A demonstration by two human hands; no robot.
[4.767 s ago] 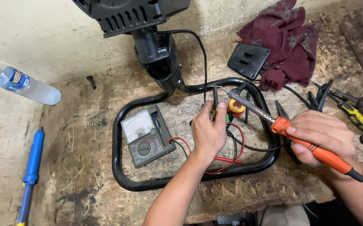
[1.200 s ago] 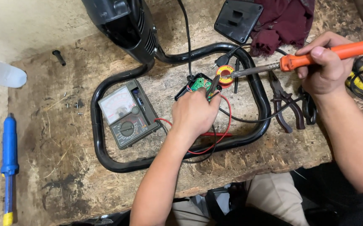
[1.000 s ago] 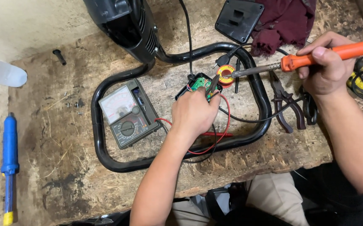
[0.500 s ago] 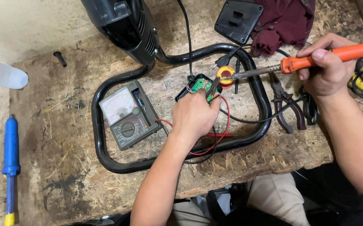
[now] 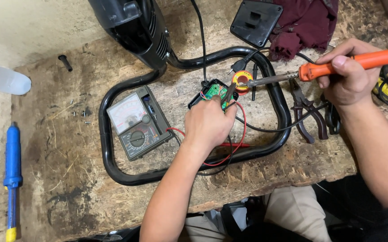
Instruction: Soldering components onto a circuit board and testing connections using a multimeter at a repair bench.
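We are pinning the board [image 5: 215, 92] with our left hand [image 5: 209, 125], right hand [image 5: 348, 74] gripping the iron [image 5: 337, 65] (tip in the tin [image 5: 241, 82]); joints unsoldered yet.

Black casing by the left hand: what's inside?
A green circuit board sits in the black casing. The left hand covers its near half, so the rest is hidden.

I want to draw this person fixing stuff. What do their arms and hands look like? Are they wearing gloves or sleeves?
No gloves: both the left hand and the right hand are bare. The forearms are bare too, with no sleeves reaching them in view. I see no watch, rings or bracelets. Near the lower right edge, dark clothing shows by the right arm, and light beige trousers show below the table edge.
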